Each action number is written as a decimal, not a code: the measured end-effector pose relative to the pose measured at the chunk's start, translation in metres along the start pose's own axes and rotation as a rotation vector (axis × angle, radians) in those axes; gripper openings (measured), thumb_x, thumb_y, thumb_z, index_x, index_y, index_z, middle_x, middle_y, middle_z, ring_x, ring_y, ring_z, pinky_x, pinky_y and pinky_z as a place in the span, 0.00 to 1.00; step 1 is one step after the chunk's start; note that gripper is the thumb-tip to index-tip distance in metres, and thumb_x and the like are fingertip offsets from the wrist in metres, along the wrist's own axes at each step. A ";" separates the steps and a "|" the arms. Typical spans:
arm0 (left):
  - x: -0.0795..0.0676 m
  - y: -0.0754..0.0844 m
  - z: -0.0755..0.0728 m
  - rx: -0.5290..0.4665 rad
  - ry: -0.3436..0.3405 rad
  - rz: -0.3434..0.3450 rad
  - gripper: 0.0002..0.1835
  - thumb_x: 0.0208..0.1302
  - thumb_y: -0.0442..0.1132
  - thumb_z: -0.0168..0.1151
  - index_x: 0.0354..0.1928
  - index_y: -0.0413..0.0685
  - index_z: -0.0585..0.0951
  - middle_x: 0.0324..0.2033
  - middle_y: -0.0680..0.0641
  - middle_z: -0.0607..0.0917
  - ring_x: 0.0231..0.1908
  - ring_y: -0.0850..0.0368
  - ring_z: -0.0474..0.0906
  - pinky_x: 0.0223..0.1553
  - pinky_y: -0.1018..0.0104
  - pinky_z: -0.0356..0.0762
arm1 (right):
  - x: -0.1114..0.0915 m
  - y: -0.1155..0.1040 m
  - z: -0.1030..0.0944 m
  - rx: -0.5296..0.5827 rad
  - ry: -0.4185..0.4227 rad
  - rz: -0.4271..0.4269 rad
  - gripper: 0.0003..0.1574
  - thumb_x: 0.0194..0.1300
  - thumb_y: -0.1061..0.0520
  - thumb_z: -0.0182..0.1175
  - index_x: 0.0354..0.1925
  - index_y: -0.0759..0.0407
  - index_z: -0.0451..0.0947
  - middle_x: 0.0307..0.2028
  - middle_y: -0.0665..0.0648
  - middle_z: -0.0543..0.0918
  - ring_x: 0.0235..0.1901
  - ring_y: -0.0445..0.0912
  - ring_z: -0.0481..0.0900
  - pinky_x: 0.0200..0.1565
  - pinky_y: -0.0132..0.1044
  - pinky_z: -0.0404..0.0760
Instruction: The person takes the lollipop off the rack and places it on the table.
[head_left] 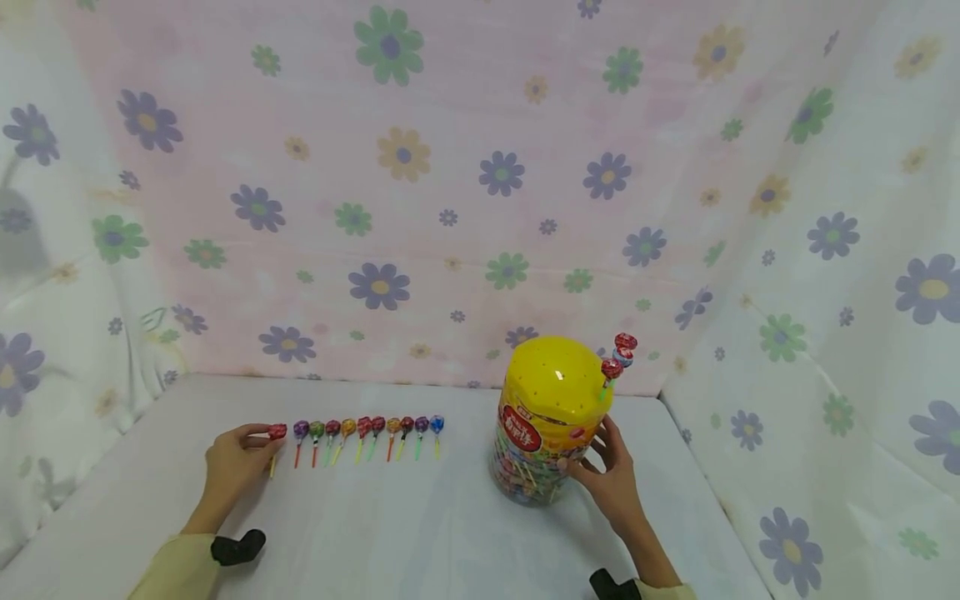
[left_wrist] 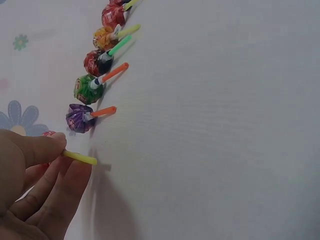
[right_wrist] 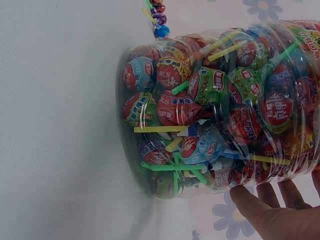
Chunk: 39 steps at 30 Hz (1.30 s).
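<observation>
My left hand [head_left: 234, 465] pinches a red-wrapped lollipop [head_left: 277, 431] at the left end of a row of lollipops. In the left wrist view its yellow stick [left_wrist: 81, 158] points out past the fingertips, and the fingers cover most of its head. Next to it in the row lies a purple lollipop [left_wrist: 80, 118] with an orange stick. My right hand [head_left: 611, 475] holds the lower right side of a big clear jar [right_wrist: 200, 107] full of lollipops, thumb in front and fingers round the side. The jar's yellow lid [head_left: 558, 371] has small holes.
Several more lollipops, from a green one [head_left: 317, 428] to a blue one [head_left: 437, 423], lie side by side, sticks toward me. Three lollipops [head_left: 612, 367] stick up at the lid's right edge. A flowered cloth [head_left: 450, 225] hangs behind the white table [head_left: 390, 533].
</observation>
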<state>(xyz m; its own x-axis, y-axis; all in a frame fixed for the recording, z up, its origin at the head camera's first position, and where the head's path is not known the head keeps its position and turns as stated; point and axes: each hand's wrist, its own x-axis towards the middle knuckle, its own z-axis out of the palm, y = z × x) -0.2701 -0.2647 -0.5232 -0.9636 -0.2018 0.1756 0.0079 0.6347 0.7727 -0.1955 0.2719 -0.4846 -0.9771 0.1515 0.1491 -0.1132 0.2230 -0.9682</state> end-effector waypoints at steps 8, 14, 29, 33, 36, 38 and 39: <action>0.017 -0.003 0.003 0.085 -0.086 0.022 0.22 0.61 0.35 0.71 0.50 0.22 0.80 0.33 0.30 0.88 0.29 0.49 0.85 0.26 0.68 0.76 | 0.000 0.002 -0.001 -0.001 -0.002 0.007 0.62 0.61 0.58 0.74 0.81 0.46 0.46 0.75 0.63 0.61 0.72 0.64 0.63 0.67 0.62 0.70; 0.020 -0.005 0.003 0.066 -0.126 0.001 0.23 0.63 0.36 0.71 0.52 0.23 0.78 0.33 0.31 0.87 0.24 0.58 0.81 0.23 0.69 0.75 | 0.000 0.001 -0.001 -0.004 0.001 0.000 0.61 0.61 0.58 0.74 0.81 0.46 0.48 0.75 0.62 0.62 0.72 0.63 0.63 0.67 0.62 0.70; 0.016 -0.009 0.010 0.019 -0.041 0.016 0.26 0.64 0.35 0.70 0.55 0.20 0.76 0.34 0.28 0.87 0.21 0.56 0.84 0.21 0.73 0.77 | -0.001 0.003 -0.001 -0.003 0.002 -0.020 0.60 0.61 0.58 0.73 0.80 0.46 0.49 0.74 0.61 0.64 0.72 0.63 0.63 0.66 0.64 0.69; 0.013 0.004 0.010 0.033 0.063 0.092 0.22 0.66 0.37 0.69 0.53 0.22 0.79 0.34 0.28 0.87 0.22 0.54 0.84 0.20 0.75 0.75 | 0.000 0.002 -0.002 -0.010 -0.003 -0.019 0.60 0.61 0.59 0.73 0.80 0.46 0.49 0.74 0.61 0.64 0.72 0.62 0.64 0.66 0.64 0.70; 0.009 0.024 0.011 0.013 0.169 0.184 0.17 0.68 0.36 0.67 0.50 0.27 0.82 0.34 0.30 0.87 0.23 0.64 0.81 0.21 0.80 0.74 | 0.000 0.001 -0.002 -0.014 -0.008 -0.014 0.60 0.61 0.59 0.73 0.80 0.45 0.49 0.74 0.60 0.64 0.72 0.62 0.63 0.66 0.64 0.70; 0.007 0.043 0.015 -0.039 0.212 0.242 0.14 0.68 0.34 0.65 0.50 0.30 0.83 0.34 0.32 0.88 0.26 0.73 0.78 0.24 0.85 0.73 | 0.000 0.001 -0.002 -0.016 -0.012 -0.014 0.60 0.61 0.59 0.73 0.80 0.45 0.49 0.74 0.61 0.63 0.72 0.62 0.63 0.66 0.64 0.70; 0.005 0.052 0.018 -0.074 0.222 0.271 0.13 0.68 0.33 0.65 0.50 0.31 0.83 0.34 0.33 0.88 0.26 0.76 0.77 0.25 0.87 0.73 | -0.001 0.001 -0.002 -0.015 -0.014 -0.011 0.60 0.62 0.59 0.73 0.80 0.45 0.49 0.74 0.60 0.63 0.72 0.62 0.63 0.66 0.64 0.70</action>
<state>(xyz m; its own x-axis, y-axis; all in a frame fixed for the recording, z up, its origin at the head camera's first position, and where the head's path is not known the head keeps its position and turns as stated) -0.2794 -0.2190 -0.4927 -0.8422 -0.1954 0.5024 0.2830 0.6330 0.7205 -0.1947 0.2744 -0.4851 -0.9783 0.1358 0.1566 -0.1210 0.2391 -0.9634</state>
